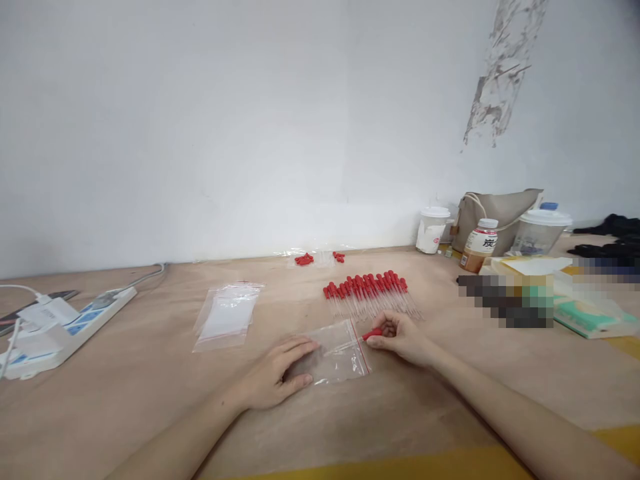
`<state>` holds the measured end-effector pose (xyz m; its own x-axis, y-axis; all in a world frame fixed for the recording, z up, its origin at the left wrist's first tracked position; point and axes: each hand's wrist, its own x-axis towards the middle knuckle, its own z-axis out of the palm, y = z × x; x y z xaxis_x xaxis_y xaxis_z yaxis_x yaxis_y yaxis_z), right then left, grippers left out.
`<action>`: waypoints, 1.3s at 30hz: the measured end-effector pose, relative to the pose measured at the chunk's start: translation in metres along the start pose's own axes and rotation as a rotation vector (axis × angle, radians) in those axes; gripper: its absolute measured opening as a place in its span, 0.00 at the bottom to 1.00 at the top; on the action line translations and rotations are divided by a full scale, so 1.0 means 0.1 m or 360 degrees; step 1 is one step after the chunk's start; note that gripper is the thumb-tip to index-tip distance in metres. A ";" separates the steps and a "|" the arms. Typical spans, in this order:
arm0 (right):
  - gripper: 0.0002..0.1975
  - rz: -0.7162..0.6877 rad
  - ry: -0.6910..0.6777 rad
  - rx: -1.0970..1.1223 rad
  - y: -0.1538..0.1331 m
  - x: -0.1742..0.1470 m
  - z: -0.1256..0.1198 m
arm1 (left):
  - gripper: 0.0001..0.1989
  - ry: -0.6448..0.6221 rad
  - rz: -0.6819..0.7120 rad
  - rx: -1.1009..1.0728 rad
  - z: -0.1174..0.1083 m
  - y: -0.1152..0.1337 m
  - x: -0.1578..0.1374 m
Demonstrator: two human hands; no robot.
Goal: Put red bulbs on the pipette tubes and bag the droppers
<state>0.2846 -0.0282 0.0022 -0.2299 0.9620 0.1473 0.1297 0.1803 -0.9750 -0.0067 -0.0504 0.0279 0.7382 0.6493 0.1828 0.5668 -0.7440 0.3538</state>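
Note:
A clear zip bag [340, 360] with a red line along its mouth lies flat on the table, mouth to the right. My left hand [280, 370] rests on its closed end, fingers stretched out and thumb apart. Between the thumb and fingers of my right hand [400, 339] is the red bulb of a dropper [371, 334]. Its clear tube points left, through the bag's mouth. Just behind, a row of several droppers with red bulbs [367, 288] lies side by side, tips toward me.
Stacked zip bags [227, 313] lie to the left, beyond them a power strip [75, 337] with chargers. By the wall are more red bulbs [304, 259]. Toward the right stand a white cup [433, 230], a drink bottle [480, 247], a grey bag [495, 213] and a tissue pack [593, 317].

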 end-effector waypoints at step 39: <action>0.08 -0.0265 0.0317 -0.0952 -0.16 0.23 -0.11 | 0.18 0.0114 -0.0002 0.0043 -0.17 -0.05 -0.04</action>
<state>0.2881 -0.0065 0.0226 -0.1178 0.9205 0.3727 0.6355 0.3582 -0.6840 -0.0183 -0.0469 0.0408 0.7099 0.6592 0.2481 0.5782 -0.7466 0.3292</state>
